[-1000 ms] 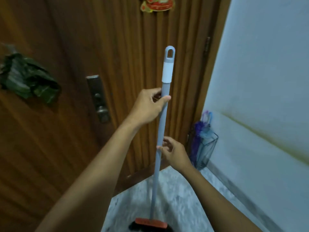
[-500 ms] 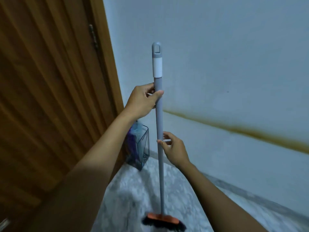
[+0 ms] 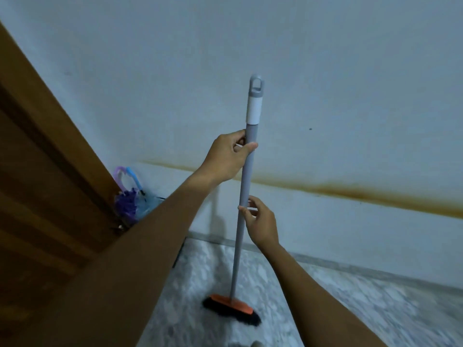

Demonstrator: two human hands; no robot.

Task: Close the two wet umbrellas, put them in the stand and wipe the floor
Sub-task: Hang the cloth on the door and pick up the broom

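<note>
I hold a long grey-handled floor brush [image 3: 244, 186] nearly upright. Its orange head with black bristles [image 3: 231, 309] rests on the marble floor [image 3: 325, 309]. My left hand [image 3: 226, 156] grips the handle high up, just below the white sleeve. My right hand [image 3: 260, 220] holds the handle lower down, thumb and fingers curled round it. Two closed umbrellas, one purple [image 3: 125, 204] and one blue [image 3: 144, 204], stand in the wire stand in the corner by the door, partly hidden behind my left forearm.
A brown wooden door [image 3: 50, 196] fills the left side. A pale wall [image 3: 325, 96] with a rusty stain line [image 3: 375, 194] runs behind the brush. A grey skirting strip [image 3: 350, 266] lines the base of the wall.
The view has swung right, from the door to the wall. The brush and both hands keep their grip; the brush head sits further from the door.
</note>
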